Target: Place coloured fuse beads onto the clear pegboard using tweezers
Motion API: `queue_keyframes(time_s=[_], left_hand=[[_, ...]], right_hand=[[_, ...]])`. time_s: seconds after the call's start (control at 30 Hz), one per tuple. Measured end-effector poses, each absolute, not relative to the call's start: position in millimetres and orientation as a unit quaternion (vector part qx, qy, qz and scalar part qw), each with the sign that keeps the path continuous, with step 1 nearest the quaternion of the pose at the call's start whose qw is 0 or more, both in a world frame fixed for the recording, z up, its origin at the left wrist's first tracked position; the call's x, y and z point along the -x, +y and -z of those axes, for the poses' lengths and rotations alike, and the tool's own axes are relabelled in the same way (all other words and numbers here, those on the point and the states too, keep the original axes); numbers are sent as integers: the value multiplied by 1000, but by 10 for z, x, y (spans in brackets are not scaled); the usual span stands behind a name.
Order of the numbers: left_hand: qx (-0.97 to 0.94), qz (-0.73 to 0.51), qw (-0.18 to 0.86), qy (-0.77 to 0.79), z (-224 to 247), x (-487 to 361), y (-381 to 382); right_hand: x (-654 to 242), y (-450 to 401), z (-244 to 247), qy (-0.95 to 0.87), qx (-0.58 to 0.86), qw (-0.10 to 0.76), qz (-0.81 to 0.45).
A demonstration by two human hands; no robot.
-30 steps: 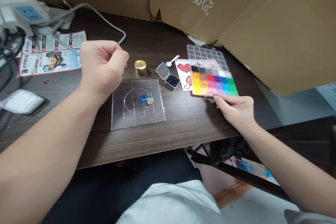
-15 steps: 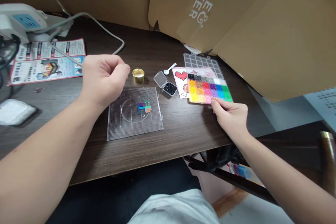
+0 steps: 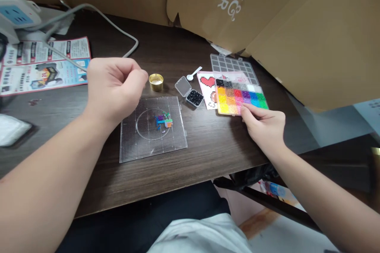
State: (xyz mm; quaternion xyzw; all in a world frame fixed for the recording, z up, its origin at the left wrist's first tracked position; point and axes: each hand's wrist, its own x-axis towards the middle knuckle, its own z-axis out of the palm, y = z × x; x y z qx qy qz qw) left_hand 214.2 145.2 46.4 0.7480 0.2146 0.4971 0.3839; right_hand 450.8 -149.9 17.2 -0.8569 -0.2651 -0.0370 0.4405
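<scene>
My left hand (image 3: pixel 114 87) is closed in a fist over the upper left part of the clear pegboard (image 3: pixel 133 148); anything inside it is hidden. On the pegboard, right of a raised ring, sits a small patch of coloured beads (image 3: pixel 164 120) in blue, purple, green and orange. My right hand (image 3: pixel 264 124) has thumb and finger pinched together at the front edge of the sectioned bead box (image 3: pixel 224 108), by a pink compartment. What the fingertips hold, if anything, is too small to tell. The box stands open, sorted by colour.
Behind the pegboard are a gold tin (image 3: pixel 156 83), a small open case of black beads (image 3: pixel 194 98) and a white spoon (image 3: pixel 194 73). A heart pattern sheet (image 3: pixel 207 83) lies partly under the bead box. Leftward are a leaflet (image 3: pixel 44 67), cable (image 3: pixel 113 23) and power strip (image 3: pixel 19 12).
The view has shifted slightly. My left fist stays closed above the pegboard, and my right hand keeps its pinch at the bead box's front edge. The bead patch looks the same.
</scene>
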Motion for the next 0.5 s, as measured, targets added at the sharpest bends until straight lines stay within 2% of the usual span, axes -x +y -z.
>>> queue_keyframes(time_s=[0.3, 0.5], left_hand=[[-744, -512, 370, 216, -437, -2108, 1453], [-751, -464, 350, 313, -568, -2021, 1271]], right_hand=[[-4465, -1529, -177, -278, 852, 442, 41], [-4417, -1585, -202, -296, 850, 431, 67]])
